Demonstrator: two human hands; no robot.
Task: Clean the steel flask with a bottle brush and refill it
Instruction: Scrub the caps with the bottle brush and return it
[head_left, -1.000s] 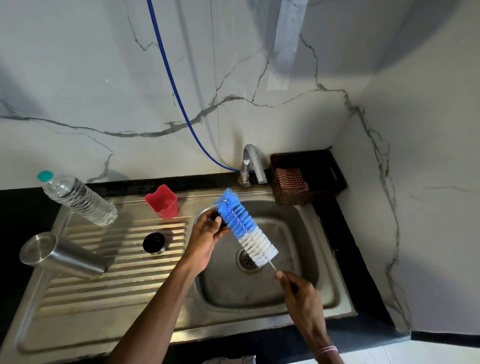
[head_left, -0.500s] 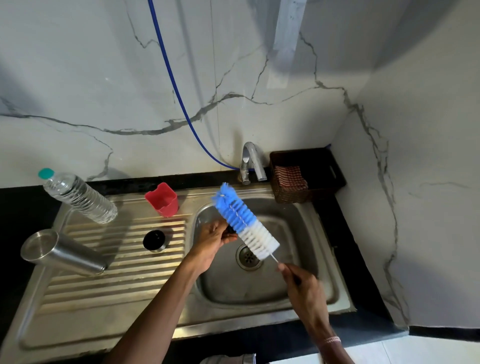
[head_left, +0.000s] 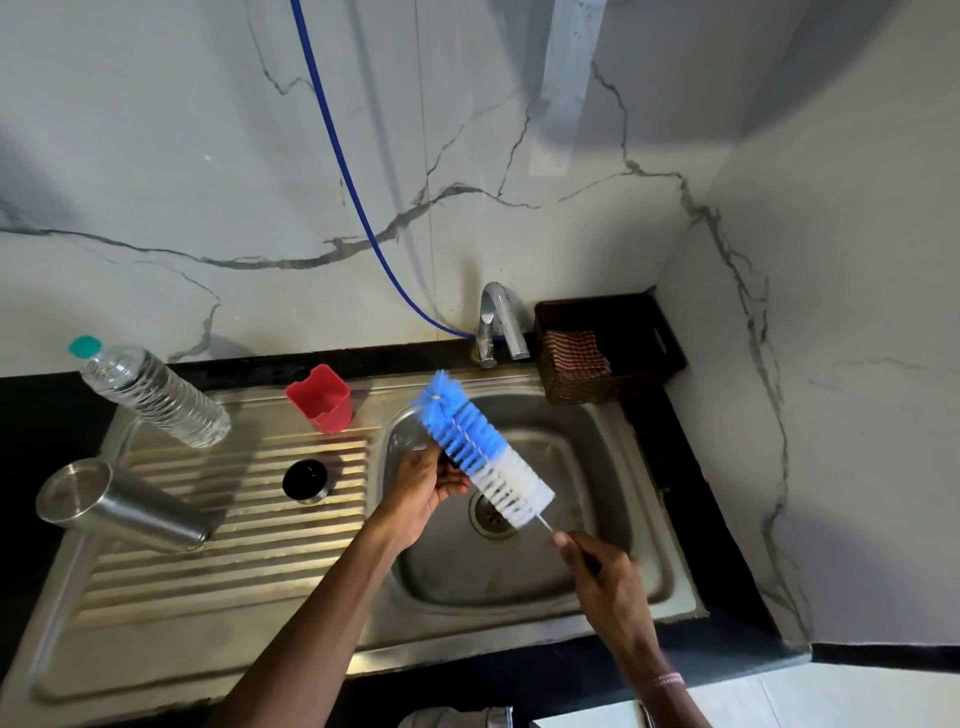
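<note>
The steel flask (head_left: 122, 512) lies on its side at the left of the drainboard. Its black lid (head_left: 305, 480) stands apart on the ribs. Over the sink basin (head_left: 587, 431), my right hand (head_left: 605, 577) grips the thin wire handle of the blue and white bottle brush (head_left: 483, 457). The brush slants up to the left. My left hand (head_left: 428, 486) is just under the bristles, fingers curled round a small dark object that the brush mostly hides.
A clear plastic water bottle (head_left: 150, 395) with a teal cap and a red cup (head_left: 321, 399) stand at the back of the drainboard. The tap (head_left: 493, 322) and a blue hose (head_left: 337, 156) are behind the basin. A dark basket (head_left: 649, 332) holds a checked cloth (head_left: 576, 351).
My left hand has slid a little right, from the blue tip to beneath the middle of the brush. The brush and my right hand have barely shifted.
</note>
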